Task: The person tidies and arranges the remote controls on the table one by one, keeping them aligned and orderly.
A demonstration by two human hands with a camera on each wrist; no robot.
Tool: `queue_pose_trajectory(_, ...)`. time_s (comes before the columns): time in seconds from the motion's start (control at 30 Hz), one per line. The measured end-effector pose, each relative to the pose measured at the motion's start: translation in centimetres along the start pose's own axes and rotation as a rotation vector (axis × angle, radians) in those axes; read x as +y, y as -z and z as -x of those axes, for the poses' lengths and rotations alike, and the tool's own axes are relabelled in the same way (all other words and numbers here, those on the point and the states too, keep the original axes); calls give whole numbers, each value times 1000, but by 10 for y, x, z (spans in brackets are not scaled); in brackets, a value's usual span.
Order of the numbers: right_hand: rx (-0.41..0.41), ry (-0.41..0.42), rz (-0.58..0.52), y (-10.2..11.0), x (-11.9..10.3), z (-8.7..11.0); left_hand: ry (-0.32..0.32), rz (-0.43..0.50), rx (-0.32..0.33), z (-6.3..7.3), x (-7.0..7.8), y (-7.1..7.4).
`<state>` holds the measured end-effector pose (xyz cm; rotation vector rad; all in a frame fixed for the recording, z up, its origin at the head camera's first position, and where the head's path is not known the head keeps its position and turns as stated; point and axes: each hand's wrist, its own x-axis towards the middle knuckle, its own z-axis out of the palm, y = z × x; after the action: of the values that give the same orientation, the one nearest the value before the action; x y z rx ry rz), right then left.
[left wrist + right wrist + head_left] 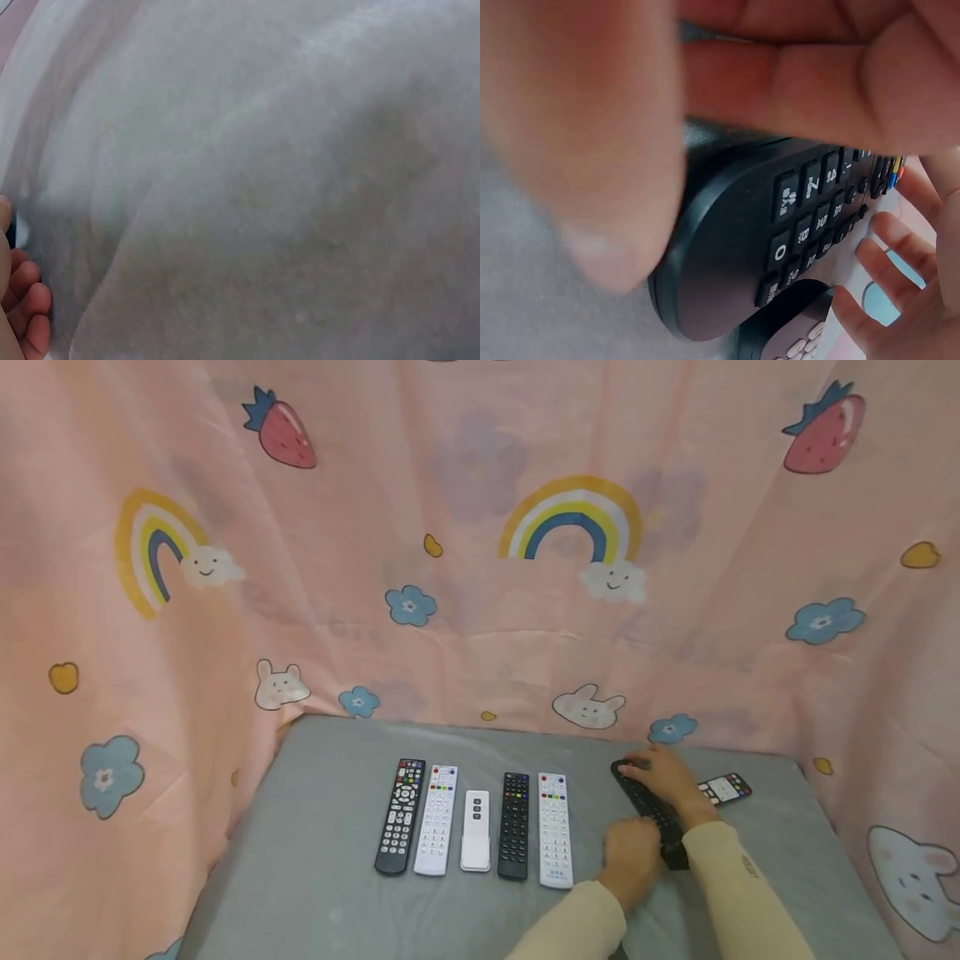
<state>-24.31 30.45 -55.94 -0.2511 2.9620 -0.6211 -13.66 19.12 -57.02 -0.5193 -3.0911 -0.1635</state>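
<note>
A black remote control (647,802) lies slanted at the right of the grey surface, between the two hands. My right hand (665,779) is at its far end, with thumb and fingers about the tip; in the right wrist view this hand (904,292) shows loosely bent fingers. Lower down, my left hand (632,855) holds the near end, its curled fingers (34,307) visible at the left edge of the left wrist view. Blurred and large, the left thumb (592,150) stands beside the remote's number buttons. Another black remote with white buttons (726,788) is partly hidden behind the right wrist.
Left of the hands stands a row of remotes: black with pale buttons (401,818), white (436,822), short white (475,831), black (513,827) and white (555,831). A pink patterned curtain (465,677) borders the grey surface (322,860) at the back and sides.
</note>
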Motion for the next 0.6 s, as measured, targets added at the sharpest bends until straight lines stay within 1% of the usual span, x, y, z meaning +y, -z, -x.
queue_pose_trajectory(0.07, -1, -5, -11, 1, -1, 0, 9, -4, 12, -1, -1, -1)
queue_pose_trajectory(0.27, -6, -13, -11, 1, -2, -3, -5, 36, 45, -4, -3, -7)
queue_pose_trajectory(0.37, -15, -28, -16, 1, -2, -3, -5, 39, 47, -5, -4, -10)
queue_pose_trajectory(0.47, -19, -38, -20, 0, -1, -3, -2, 36, 32, -5, -3, -10)
queue_pose_trajectory(0.6, -14, -28, -19, -1, 0, -3, -9, 50, -1, -4, -4, -9)
